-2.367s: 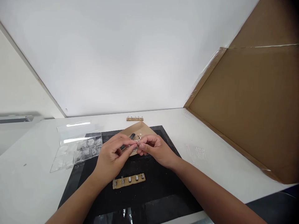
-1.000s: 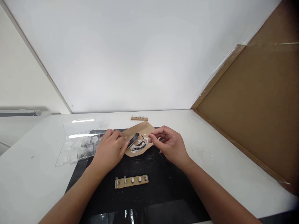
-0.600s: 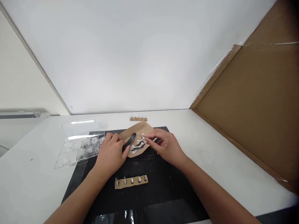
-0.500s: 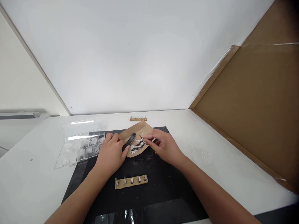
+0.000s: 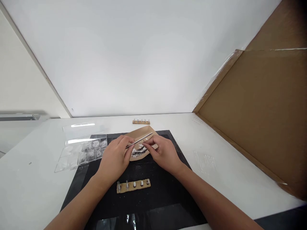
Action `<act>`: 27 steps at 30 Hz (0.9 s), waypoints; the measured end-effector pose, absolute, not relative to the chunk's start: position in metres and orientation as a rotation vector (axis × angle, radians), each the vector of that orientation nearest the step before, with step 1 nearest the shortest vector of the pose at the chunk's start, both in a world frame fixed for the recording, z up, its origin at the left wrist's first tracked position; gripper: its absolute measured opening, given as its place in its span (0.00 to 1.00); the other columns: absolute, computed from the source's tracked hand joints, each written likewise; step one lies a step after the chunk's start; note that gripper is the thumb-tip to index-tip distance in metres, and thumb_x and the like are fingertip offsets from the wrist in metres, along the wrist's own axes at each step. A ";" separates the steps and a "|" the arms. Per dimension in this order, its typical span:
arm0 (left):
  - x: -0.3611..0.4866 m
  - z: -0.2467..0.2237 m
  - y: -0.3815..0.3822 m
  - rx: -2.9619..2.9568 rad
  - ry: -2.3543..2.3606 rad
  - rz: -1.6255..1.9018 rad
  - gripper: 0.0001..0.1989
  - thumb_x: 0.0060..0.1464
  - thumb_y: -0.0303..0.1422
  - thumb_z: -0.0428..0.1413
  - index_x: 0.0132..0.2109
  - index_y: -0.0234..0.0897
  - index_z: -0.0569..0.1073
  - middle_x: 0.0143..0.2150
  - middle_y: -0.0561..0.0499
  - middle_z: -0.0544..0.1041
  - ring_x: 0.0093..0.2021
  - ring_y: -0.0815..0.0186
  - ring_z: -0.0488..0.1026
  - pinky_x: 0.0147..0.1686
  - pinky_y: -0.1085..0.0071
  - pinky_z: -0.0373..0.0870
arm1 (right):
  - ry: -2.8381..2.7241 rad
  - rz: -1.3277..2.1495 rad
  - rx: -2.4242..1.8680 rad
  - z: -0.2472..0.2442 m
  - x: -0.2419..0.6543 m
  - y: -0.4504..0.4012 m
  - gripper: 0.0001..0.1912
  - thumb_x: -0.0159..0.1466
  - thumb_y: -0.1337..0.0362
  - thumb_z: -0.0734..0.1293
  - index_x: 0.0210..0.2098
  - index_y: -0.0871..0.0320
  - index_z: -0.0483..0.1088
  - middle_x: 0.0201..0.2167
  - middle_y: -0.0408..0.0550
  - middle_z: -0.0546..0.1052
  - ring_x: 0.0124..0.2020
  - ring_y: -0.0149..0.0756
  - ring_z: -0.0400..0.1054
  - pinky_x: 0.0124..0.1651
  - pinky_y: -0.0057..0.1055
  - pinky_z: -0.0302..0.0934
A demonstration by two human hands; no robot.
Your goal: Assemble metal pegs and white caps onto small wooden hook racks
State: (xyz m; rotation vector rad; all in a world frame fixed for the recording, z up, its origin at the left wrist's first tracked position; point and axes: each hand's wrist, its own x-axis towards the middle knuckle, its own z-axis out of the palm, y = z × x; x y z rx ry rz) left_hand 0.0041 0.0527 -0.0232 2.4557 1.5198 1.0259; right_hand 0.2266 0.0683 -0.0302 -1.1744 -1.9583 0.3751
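While clamping a slim stick (image 5: 141,139) in left hand (image 5: 116,156) and pinching right hand (image 5: 164,153) together, unclear on what, could scatter white chips (image 5: 140,145) at six o'clock by jolting brown paper (image 5: 137,133)

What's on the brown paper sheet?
On the brown paper sheet: small white pieces and dark strips. The left hand holds a thin flat tool across it. Tool, left hand and right hand cover parts; what's beneath them can't be seen.
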 end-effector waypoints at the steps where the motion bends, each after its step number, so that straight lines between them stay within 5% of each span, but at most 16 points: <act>1: 0.005 -0.023 0.052 2.455 1.491 1.024 0.06 0.71 0.35 0.54 0.49 0.40 0.74 0.47 0.49 0.81 0.43 0.59 0.80 0.43 0.63 0.74 | -1.951 0.366 -1.187 -0.030 0.226 0.067 0.07 0.72 0.61 0.70 0.36 0.53 0.76 0.34 0.44 0.83 0.36 0.39 0.77 0.38 0.34 0.66; 10: 0.011 -0.025 0.049 2.445 1.284 1.105 0.14 0.70 0.31 0.54 0.59 0.41 0.77 0.48 0.45 0.83 0.47 0.59 0.82 0.47 0.63 0.78 | -1.898 0.301 -1.270 -0.026 0.223 0.060 0.07 0.72 0.60 0.70 0.37 0.53 0.75 0.35 0.44 0.84 0.36 0.39 0.77 0.36 0.34 0.64; 27: 0.014 -0.019 0.048 2.233 1.225 1.268 0.09 0.67 0.32 0.60 0.48 0.42 0.85 0.43 0.50 0.87 0.41 0.63 0.84 0.44 0.68 0.81 | -1.844 0.279 -1.147 -0.032 0.218 0.058 0.09 0.74 0.62 0.66 0.35 0.53 0.69 0.33 0.47 0.79 0.36 0.40 0.74 0.38 0.35 0.67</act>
